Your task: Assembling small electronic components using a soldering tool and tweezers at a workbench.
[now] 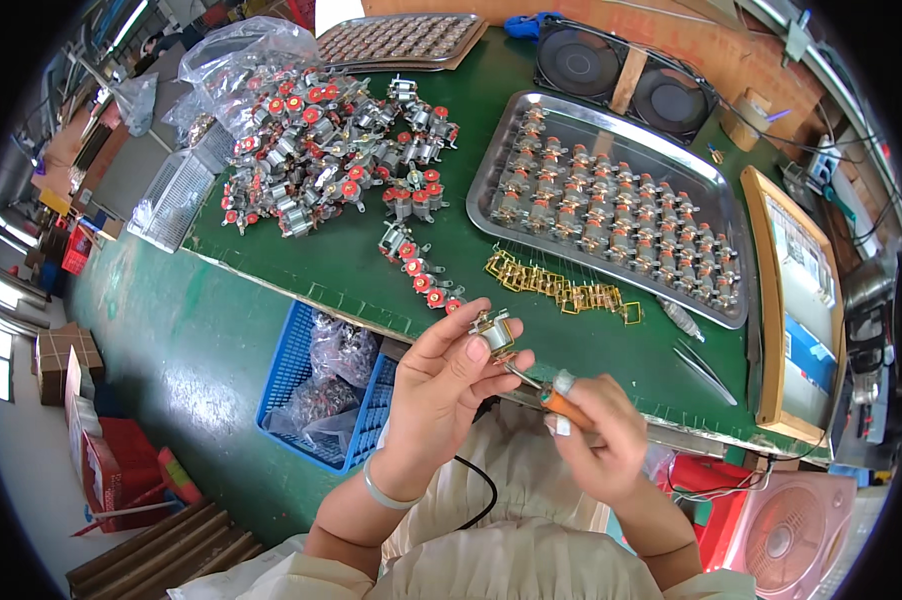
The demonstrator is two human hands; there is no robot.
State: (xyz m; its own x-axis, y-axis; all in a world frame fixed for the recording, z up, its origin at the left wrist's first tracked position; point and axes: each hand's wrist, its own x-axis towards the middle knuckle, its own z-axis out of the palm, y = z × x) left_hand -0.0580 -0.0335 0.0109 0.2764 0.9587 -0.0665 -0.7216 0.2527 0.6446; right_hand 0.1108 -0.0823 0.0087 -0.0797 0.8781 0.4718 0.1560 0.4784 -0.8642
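My left hand point(431, 400), palm up, pinches a small silver metal part point(493, 328) between thumb and fingers; a thin brass-coloured frame shows on it. My right hand point(603, 440) grips an orange-handled tool point(566, 408) with a metal shaft, white wraps showing on its thumb and a finger. The shaft points left and its end is close to the part's lower side; whether they touch I cannot tell. Just beyond my left fingers, a row of silver parts with red discs point(421, 268) lies on the green table. Small brass frames point(551, 285) lie to its right.
A large heap of similar parts point(311, 150) covers the table's left. A steel tray point(481, 205) holds rows of them, with tweezers point(706, 372) near its front corner. Behind stand two black fans point(581, 62). A blue crate point(281, 385) with bagged parts stands below the table's edge.
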